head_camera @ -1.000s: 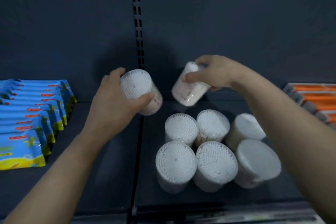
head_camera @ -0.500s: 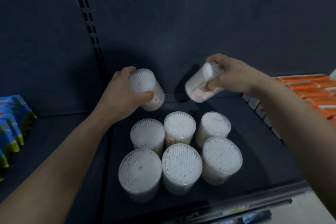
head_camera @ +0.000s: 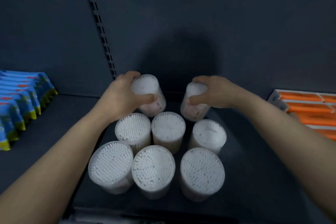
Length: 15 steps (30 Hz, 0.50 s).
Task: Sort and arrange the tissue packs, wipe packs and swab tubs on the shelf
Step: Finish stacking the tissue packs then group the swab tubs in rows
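left hand (head_camera: 120, 96): bare, with the back and thumb showing and the fingers partly hidden
right hand (head_camera: 218, 92): bare, with the back, thumb and knuckles showing
left forearm (head_camera: 54, 165): bare along its whole visible length
right forearm (head_camera: 283, 132): bare along its whole visible length
nails: too blurred to tell

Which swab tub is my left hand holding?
The back-left tub, gripped by the left hand; the right hand grips the back-right tub; six others stand ungripped.
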Tool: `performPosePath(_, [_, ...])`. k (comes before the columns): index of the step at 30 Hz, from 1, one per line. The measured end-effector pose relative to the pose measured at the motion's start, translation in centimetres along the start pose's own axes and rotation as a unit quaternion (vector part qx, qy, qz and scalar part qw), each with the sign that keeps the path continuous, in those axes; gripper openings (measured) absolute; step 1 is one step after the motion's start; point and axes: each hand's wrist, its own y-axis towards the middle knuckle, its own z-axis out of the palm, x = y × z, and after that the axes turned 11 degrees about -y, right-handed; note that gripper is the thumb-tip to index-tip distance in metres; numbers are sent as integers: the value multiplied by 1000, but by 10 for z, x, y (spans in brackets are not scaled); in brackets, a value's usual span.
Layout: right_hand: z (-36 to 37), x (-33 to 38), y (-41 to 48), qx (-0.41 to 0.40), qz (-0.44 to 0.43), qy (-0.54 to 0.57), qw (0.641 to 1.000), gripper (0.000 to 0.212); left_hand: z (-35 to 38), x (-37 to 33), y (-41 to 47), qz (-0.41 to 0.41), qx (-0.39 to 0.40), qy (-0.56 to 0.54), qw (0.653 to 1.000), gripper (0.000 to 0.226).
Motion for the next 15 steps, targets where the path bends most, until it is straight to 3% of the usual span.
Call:
performPosePath(7, [4,-4,2,31,-10,6,999,86,2,3,-1,-18,21,13,1000,63])
performPosePath(15, [1,-8,-3,13,29,11,999,86,12,8,18,-30,81,49,995,76])
